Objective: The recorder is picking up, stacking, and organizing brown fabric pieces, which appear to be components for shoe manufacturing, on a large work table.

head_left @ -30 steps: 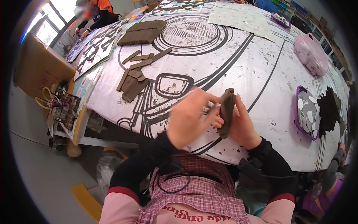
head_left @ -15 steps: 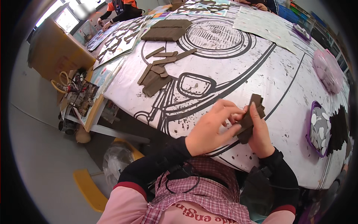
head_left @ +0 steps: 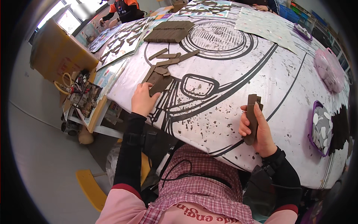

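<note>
Near the left edge of the table, my left hand (head_left: 143, 99) reaches the near end of a small pile of dark brown flat strips (head_left: 161, 84). Its thumb stands apart from the fingers, and the fingertips touch or almost touch the pile; some are hidden. My right hand (head_left: 262, 131) is closed around a few dark brown strips (head_left: 253, 121), held upright above the table to the right. Their rounded lower ends show below the fingers. More loose strips (head_left: 169, 61) lie scattered just beyond the pile.
A neat brown stack (head_left: 169, 31) sits farther back beside printed sheets (head_left: 125, 41). At the right are a purple basket of grey-white pieces (head_left: 321, 128), a pink plastic bag (head_left: 328, 71) and dark strips (head_left: 340, 128). A cardboard box (head_left: 61, 52) stands left. Two people are across the table.
My left hand has left the strips in my right hand and moved left to the pile on the table. The right hand stays about where it was, still holding its strips.
</note>
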A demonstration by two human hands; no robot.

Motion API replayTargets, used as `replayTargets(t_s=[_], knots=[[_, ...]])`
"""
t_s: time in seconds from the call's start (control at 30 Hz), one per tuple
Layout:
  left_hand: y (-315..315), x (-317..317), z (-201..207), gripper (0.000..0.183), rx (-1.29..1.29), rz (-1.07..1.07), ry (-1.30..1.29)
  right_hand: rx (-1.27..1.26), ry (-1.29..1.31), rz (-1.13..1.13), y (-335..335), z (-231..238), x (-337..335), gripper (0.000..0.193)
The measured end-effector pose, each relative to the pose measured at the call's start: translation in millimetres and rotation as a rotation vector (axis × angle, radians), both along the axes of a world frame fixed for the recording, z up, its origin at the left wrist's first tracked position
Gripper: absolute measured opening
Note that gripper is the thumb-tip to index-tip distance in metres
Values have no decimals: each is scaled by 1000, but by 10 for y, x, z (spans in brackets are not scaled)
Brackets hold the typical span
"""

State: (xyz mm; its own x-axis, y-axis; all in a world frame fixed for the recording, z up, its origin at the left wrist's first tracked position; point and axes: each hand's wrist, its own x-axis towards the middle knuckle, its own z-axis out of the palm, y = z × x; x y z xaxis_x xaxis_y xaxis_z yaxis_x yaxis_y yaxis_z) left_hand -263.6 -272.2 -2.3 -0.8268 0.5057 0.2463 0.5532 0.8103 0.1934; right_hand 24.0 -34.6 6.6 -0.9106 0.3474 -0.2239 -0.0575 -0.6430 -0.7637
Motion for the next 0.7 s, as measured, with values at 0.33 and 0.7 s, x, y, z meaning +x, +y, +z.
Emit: replayTargets(t_s=[0.33,0.7], knots=[[80,126,-8,35,302,-101,-81,8,-5,-9,24,-39,-39,52],[88,265,-25,34,218,-213,190,5,0,-8,25,-29,-8,53]])
